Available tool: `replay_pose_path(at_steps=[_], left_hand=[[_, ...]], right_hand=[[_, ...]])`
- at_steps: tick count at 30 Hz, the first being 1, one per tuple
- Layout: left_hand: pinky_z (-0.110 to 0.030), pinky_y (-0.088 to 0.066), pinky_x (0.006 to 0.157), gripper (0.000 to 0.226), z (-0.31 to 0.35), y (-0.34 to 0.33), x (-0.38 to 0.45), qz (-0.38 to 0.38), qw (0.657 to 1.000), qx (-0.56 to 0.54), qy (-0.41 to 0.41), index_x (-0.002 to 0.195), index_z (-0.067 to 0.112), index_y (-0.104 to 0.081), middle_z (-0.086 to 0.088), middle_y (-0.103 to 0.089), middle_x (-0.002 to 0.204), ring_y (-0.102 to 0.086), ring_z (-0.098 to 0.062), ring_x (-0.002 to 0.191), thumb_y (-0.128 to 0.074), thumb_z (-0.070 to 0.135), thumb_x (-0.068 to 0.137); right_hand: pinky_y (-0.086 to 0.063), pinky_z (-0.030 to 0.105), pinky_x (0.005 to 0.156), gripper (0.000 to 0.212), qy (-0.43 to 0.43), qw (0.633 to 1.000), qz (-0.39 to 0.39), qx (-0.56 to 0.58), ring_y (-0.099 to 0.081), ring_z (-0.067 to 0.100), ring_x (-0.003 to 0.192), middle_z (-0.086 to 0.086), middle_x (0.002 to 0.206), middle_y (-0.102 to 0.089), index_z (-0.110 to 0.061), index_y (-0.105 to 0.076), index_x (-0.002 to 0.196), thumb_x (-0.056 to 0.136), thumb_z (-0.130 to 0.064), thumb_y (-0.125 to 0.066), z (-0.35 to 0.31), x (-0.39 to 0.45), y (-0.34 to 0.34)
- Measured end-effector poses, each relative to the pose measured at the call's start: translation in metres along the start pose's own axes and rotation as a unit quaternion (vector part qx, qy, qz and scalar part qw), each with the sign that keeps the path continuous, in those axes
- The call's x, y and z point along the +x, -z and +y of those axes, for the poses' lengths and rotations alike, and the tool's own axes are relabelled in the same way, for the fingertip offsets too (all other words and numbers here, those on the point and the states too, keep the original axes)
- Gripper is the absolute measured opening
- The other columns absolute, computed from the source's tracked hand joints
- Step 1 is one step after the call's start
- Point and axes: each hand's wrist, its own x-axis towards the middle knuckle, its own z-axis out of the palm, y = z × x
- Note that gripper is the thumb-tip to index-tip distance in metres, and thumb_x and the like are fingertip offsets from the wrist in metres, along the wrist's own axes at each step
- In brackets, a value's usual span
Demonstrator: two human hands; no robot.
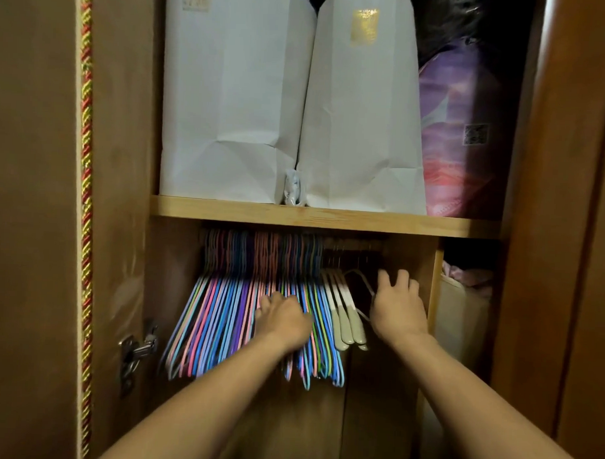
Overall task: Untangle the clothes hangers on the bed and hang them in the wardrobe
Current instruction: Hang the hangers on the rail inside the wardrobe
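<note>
Hangers point(222, 315) already packed under the shelf point(325, 218). I've got my left hand point(284, 319) pressing the coloured bunch aside, probably making room; right hand point(398, 308) spread open, empty, beside the beige ones point(346, 320).

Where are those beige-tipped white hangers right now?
In the head view the beige-tipped white hangers hang below the wooden shelf, right of the coloured hangers, between the left hand and right hand.

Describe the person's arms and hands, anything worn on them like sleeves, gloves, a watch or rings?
Both forearms are bare for as far as the view shows, with no sleeves visible. The left hand and right hand wear no gloves, and no watch, bracelet or ring is visible.
</note>
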Motion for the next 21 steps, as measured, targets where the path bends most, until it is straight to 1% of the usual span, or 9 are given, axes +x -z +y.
replay_pose_path(at_steps=[1,2,4,7,10,13,16,19,21], left_hand=[[-0.045,-0.027,0.110,0.049,0.007,-0.008,0.003,0.001,1.000,0.010,0.003,0.133,0.015,-0.053,-0.012,-0.040,0.143,-0.030,-0.033,0.132,-0.048,0.044,0.093],[-0.045,-0.025,0.110,0.052,0.013,-0.015,0.006,0.001,1.000,0.026,0.010,0.133,0.014,-0.051,-0.013,-0.038,0.143,-0.029,-0.034,0.132,-0.049,0.045,0.091],[-0.049,-0.017,0.115,0.065,0.020,-0.023,0.017,-0.007,0.998,0.053,0.026,0.143,0.011,-0.041,-0.016,-0.029,0.151,-0.020,-0.038,0.139,-0.051,0.044,0.089],[-0.057,0.001,0.118,0.083,0.028,-0.026,0.040,-0.050,0.994,0.089,0.043,0.154,0.006,-0.018,-0.019,-0.006,0.162,0.005,-0.044,0.148,-0.058,0.030,0.085],[-0.060,0.007,0.118,0.087,0.034,-0.029,0.050,-0.075,0.991,0.084,0.067,0.156,0.004,-0.008,-0.018,0.008,0.163,0.017,-0.046,0.147,-0.056,0.019,0.085],[-0.060,0.006,0.118,0.080,0.046,-0.037,0.055,-0.063,0.993,0.076,0.072,0.155,0.003,-0.014,-0.016,0.006,0.164,0.018,-0.044,0.147,-0.053,0.022,0.088],[-0.059,0.007,0.118,0.076,0.054,-0.042,0.058,-0.071,0.993,0.075,0.057,0.154,0.006,-0.021,-0.011,0.001,0.165,0.016,-0.042,0.148,-0.053,0.024,0.088],[-0.059,0.007,0.118,0.074,0.059,-0.045,0.059,-0.078,0.994,0.070,0.033,0.154,0.006,-0.021,-0.008,-0.006,0.165,0.013,-0.040,0.150,-0.048,0.017,0.086],[-0.060,0.009,0.118,0.076,0.064,-0.047,0.060,-0.091,0.994,0.065,0.009,0.155,0.008,-0.019,-0.007,-0.006,0.165,0.014,-0.038,0.150,-0.047,0.016,0.085]], right_hand=[[-0.043,0.043,0.104,0.062,0.019,0.999,0.031,-0.017,-0.038,0.035,0.129,0.015,0.141,-0.035,-0.017,-0.035,0.145,0.089,-0.020,-0.061,0.000,-0.003,0.000],[-0.041,0.042,0.106,0.061,0.029,0.998,0.044,-0.029,-0.036,0.035,0.131,0.014,0.143,-0.036,-0.018,-0.037,0.144,0.089,-0.021,-0.061,0.001,-0.005,0.000],[-0.039,0.042,0.108,0.059,0.033,0.998,0.042,-0.041,-0.035,0.035,0.134,0.015,0.145,-0.036,-0.017,-0.041,0.142,0.088,-0.024,-0.063,0.005,-0.009,0.000],[-0.037,0.042,0.109,0.057,0.031,0.998,0.027,-0.048,-0.033,0.035,0.134,0.015,0.147,-0.033,-0.017,-0.045,0.140,0.087,-0.026,-0.065,0.014,-0.012,0.002],[-0.035,0.040,0.112,0.054,0.043,0.998,0.019,-0.030,-0.030,0.033,0.137,0.013,0.150,-0.030,-0.019,-0.046,0.140,0.089,-0.028,-0.063,0.018,-0.014,0.004],[-0.033,0.038,0.114,0.051,0.048,0.999,0.011,-0.009,-0.027,0.031,0.139,0.010,0.149,-0.030,-0.019,-0.047,0.139,0.091,-0.027,-0.061,0.021,-0.013,0.006],[-0.034,0.037,0.112,0.048,0.054,0.999,0.005,-0.007,-0.031,0.030,0.136,0.009,0.145,-0.034,-0.020,-0.048,0.137,0.091,-0.026,-0.060,0.022,-0.011,0.005],[-0.035,0.038,0.110,0.046,0.051,0.999,-0.004,-0.006,-0.034,0.031,0.132,0.010,0.141,-0.037,-0.019,-0.049,0.135,0.090,-0.024,-0.059,0.019,-0.009,0.005],[-0.035,0.039,0.109,0.045,0.047,0.999,-0.014,-0.012,-0.034,0.032,0.130,0.010,0.139,-0.039,-0.017,-0.050,0.133,0.090,-0.024,-0.058,0.017,-0.006,0.005]])
